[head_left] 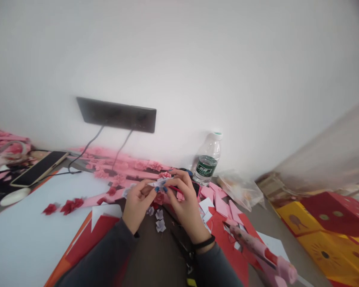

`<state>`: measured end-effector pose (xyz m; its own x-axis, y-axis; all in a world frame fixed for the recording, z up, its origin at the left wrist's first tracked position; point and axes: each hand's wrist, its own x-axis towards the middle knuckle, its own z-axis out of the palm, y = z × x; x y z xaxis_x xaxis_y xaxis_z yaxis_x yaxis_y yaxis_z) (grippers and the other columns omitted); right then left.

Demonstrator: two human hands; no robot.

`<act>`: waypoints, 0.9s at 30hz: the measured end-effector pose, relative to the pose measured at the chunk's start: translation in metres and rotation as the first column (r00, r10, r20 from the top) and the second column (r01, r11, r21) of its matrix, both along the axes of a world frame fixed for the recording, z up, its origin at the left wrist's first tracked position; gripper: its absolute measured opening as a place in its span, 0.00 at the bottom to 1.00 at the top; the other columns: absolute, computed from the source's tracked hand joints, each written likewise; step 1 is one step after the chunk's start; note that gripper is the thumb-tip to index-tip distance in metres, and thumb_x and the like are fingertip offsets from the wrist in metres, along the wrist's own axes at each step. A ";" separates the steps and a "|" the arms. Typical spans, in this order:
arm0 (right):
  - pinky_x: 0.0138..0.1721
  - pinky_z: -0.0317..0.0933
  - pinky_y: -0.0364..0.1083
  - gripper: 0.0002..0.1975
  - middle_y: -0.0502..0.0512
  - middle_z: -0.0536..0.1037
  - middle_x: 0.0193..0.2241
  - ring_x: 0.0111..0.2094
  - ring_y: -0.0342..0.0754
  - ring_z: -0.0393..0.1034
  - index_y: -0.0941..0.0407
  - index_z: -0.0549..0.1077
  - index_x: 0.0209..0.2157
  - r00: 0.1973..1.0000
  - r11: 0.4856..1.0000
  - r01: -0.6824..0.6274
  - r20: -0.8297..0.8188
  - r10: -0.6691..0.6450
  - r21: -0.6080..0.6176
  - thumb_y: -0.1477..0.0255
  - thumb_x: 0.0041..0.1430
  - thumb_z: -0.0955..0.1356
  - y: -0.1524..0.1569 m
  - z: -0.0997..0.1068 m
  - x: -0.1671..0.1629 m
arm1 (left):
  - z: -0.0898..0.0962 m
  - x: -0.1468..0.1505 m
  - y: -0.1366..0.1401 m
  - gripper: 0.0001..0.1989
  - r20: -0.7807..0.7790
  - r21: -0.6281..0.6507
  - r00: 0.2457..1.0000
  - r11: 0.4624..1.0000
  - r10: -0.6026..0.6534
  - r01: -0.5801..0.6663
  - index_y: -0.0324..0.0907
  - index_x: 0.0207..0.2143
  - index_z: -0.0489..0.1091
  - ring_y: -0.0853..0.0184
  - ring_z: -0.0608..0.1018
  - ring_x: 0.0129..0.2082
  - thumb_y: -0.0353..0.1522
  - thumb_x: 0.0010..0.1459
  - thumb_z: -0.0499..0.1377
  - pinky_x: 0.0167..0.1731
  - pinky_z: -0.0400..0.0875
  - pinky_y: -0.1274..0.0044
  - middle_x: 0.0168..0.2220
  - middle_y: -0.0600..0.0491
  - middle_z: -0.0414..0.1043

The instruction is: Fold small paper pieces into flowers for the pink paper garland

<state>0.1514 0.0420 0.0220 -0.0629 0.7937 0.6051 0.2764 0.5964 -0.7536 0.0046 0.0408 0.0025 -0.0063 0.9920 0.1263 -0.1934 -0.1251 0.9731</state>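
Observation:
My left hand (140, 203) and my right hand (184, 205) meet over the middle of the table. Between their fingertips they pinch a small white paper piece (160, 183), partly covered by the fingers. Just below the hands lie several small pale paper flowers (160, 225) on the dark tabletop. Behind the fingers are pink paper flowers (164, 174). A pair of scissors (187, 253) with dark blades rests beside my right forearm.
A water bottle (208, 163) stands against the wall, near a clear plastic bag (242, 189). Red paper (231, 251) and a pink-wrapped stick (260, 249) lie right. Left are white paper (20, 243), red flowers (71, 206) and a phone (40, 169). Painted boxes (332, 239) sit far right.

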 end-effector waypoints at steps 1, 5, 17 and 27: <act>0.48 0.63 0.49 0.08 0.57 0.69 0.45 0.48 0.51 0.67 0.53 0.73 0.33 1.000 1.000 0.005 0.022 -0.005 0.002 0.80 0.59 0.66 0.000 -0.002 -0.001 | 0.000 0.001 -0.001 0.09 0.003 -0.005 1.000 1.000 0.001 -0.001 0.39 0.36 0.74 0.68 0.79 0.30 0.33 0.52 0.64 0.32 0.72 0.81 0.29 0.54 0.79; 0.48 0.64 0.50 0.10 0.56 0.69 0.44 0.48 0.51 0.67 0.52 0.71 0.36 0.999 1.000 0.020 0.027 -0.020 -0.020 0.82 0.58 0.66 0.003 -0.008 -0.006 | 0.001 0.003 -0.003 0.09 -0.007 -0.012 0.999 0.999 0.048 -0.048 0.39 0.35 0.74 0.69 0.79 0.28 0.32 0.51 0.64 0.29 0.73 0.81 0.27 0.55 0.77; 0.52 0.60 0.50 0.08 0.58 0.70 0.47 0.51 0.51 0.66 0.54 0.67 0.32 0.994 0.994 -0.077 0.077 0.083 -0.075 0.82 0.56 0.65 0.001 -0.002 -0.003 | -0.009 0.000 -0.001 0.10 0.104 -0.040 0.994 0.999 -0.032 0.037 0.39 0.32 0.73 0.69 0.80 0.27 0.37 0.54 0.65 0.32 0.78 0.79 0.28 0.55 0.78; 0.49 0.61 0.49 0.08 0.56 0.73 0.41 0.47 0.51 0.69 0.54 0.70 0.31 0.996 0.993 -0.082 0.016 0.083 -0.087 0.82 0.56 0.64 0.003 0.003 0.001 | -0.004 0.001 0.000 0.13 0.043 -0.048 0.998 0.998 -0.045 0.047 0.38 0.36 0.77 0.65 0.82 0.28 0.38 0.52 0.66 0.30 0.80 0.77 0.32 0.51 0.81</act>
